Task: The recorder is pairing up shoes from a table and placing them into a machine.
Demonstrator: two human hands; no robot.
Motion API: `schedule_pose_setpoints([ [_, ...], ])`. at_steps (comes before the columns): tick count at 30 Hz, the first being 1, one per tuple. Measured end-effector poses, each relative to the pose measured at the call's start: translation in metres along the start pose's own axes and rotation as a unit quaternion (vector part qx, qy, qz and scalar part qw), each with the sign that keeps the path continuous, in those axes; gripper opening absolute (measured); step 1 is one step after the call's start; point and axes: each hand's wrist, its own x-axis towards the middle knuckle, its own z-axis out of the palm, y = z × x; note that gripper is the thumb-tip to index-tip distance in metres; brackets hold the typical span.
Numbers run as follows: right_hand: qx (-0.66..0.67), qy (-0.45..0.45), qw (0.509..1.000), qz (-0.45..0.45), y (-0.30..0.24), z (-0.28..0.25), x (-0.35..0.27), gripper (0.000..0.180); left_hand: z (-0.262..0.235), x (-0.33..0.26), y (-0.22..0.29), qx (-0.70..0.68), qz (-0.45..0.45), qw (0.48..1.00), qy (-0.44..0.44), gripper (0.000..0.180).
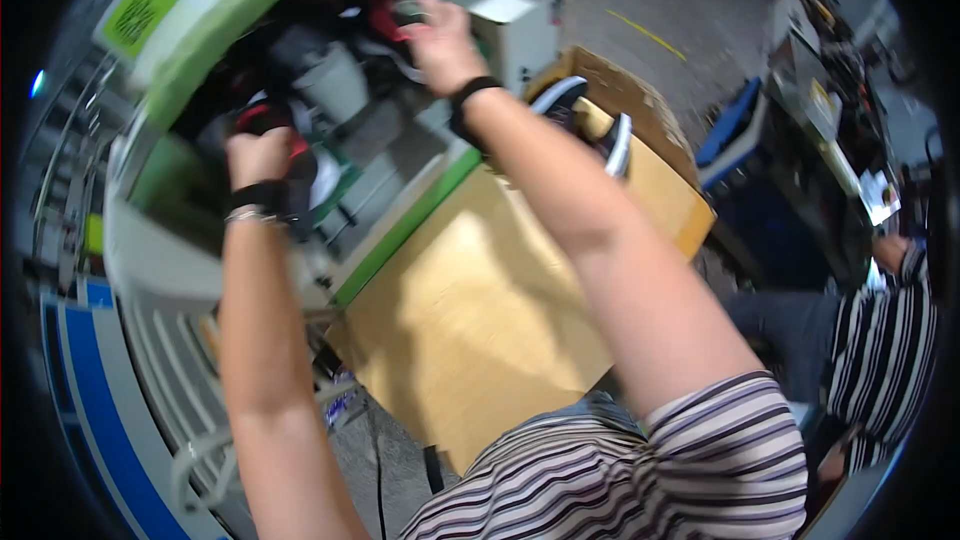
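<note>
Both my arms reach up and forward into a green and white machine (200,30). My left hand (258,155) has a black wristband and is closed around a red and black piece (300,155) inside the machine. Higher up and farther in, my right hand (440,35), also wearing a black wristband, has its fingers on a red and dark piece (392,2). The picture is blurred, so the shape of either piece is unclear. A grey block (335,85) sits between the two hands.
A pale wooden table (470,310) lies under my arms. On its far right corner stands a cardboard box (640,105) holding dark shoes with white soles (590,115). A person in a striped shirt (885,340) is at the right, and a cluttered bench (830,90) stands behind.
</note>
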Motion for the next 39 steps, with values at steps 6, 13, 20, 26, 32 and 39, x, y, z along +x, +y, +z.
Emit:
schedule_pose_setpoints([
  [6, -0.139, 0.041, 0.988, 0.057, 0.069, -0.044, -0.118, 0.081, 0.119, -0.081, 0.028, -0.056, 0.464, 0.875, 0.124, 0.062],
  [13, 0.035, 0.008, 0.93, 0.366, 0.163, -0.145, -0.272, 0.095, 0.281, -0.073, 0.005, 0.083, 0.473, 0.859, -0.176, 0.055],
  [20, 0.306, 0.08, 0.858, 0.405, 0.153, -0.249, -0.355, 0.058, 0.37, -0.085, 0.011, 0.193, 0.302, 0.923, -0.141, 0.093],
  [26, 0.5, 0.131, 0.703, 0.488, 0.122, -0.254, -0.424, 0.054, 0.296, -0.161, -0.04, 0.051, 0.175, 0.965, -0.189, 0.079],
  [32, 0.515, 0.027, 0.708, 0.483, 0.022, -0.24, -0.453, 0.056, 0.164, -0.316, -0.218, -0.374, -0.254, 0.765, -0.458, 0.055],
  [39, 0.537, -0.095, 0.705, 0.453, -0.109, -0.22, -0.533, 0.054, 0.048, -0.452, -0.312, -0.346, -0.304, 0.746, -0.48, 0.051],
])
